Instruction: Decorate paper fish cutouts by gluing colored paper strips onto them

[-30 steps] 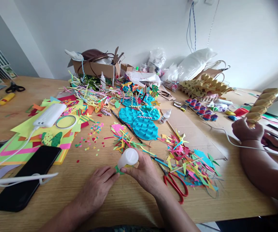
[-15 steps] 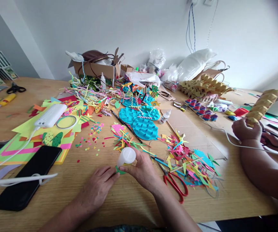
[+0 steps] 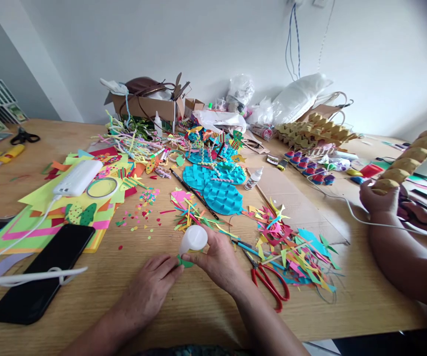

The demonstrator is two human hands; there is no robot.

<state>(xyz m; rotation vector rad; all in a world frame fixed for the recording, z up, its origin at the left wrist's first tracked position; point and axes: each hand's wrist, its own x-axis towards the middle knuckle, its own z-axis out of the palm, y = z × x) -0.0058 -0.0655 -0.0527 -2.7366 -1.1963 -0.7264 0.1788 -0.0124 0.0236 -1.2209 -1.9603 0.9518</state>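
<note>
My right hand (image 3: 216, 259) is closed round a white glue bottle (image 3: 194, 239), tipped nozzle-down onto a small green paper piece (image 3: 183, 261) on the wooden table (image 3: 198, 306). My left hand (image 3: 150, 291) lies beside it, fingertips pinning that green piece from the left. Red-handled scissors (image 3: 270, 284) lie just right of my right hand.
A black phone (image 3: 38, 274) and white cable lie at the left, with a power bank (image 3: 77, 177) on coloured paper sheets. Paper scraps (image 3: 295, 249), blue woven discs (image 3: 220, 195) and boxes fill the middle. Another person's hand (image 3: 380, 200) at the right holds a tan segmented piece (image 3: 406, 160).
The glue bottle has tilted slightly lower and leftward in my right hand. The other person's hand has raised and shifted the tan segmented piece to the right.
</note>
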